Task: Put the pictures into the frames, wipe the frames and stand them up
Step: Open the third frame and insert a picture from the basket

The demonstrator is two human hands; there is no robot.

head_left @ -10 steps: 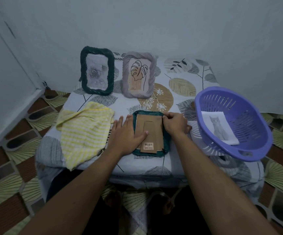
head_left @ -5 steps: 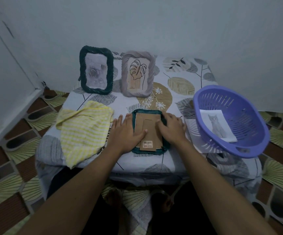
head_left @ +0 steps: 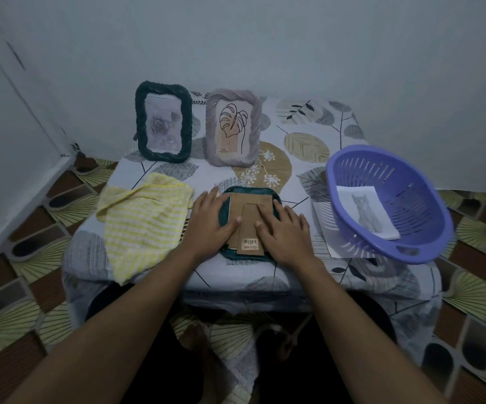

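From the head view we see a small table (head_left: 309,118) covered with a leaf-print cloth, set against a pale wall. Near its front edge a teal frame (head_left: 246,190) lies face down, its brown cardboard backing (head_left: 243,204) up, with a folded stand strut (head_left: 249,225) that carries a barcode sticker (head_left: 250,243). The left hand (head_left: 209,225) lies flat on the frame's left side, fingers straight and spread, thumb on the backing. The right hand (head_left: 287,231) lies flat on the right side, fingers stretched over the cardboard. Neither hand curls round anything; the two sit close together with the strut between them.

At the back of the table two frames stand upright side by side: a dark green frame (head_left: 140,121) with a rose picture and a grey frame (head_left: 211,126) with a line-drawn leaf. A yellow striped cloth (head_left: 145,223) lies crumpled just left of the left hand. On the right a purple basket (head_left: 331,176) sits tilted with a cat picture (head_left: 367,211) inside it, on top of another paper sheet (head_left: 323,220).
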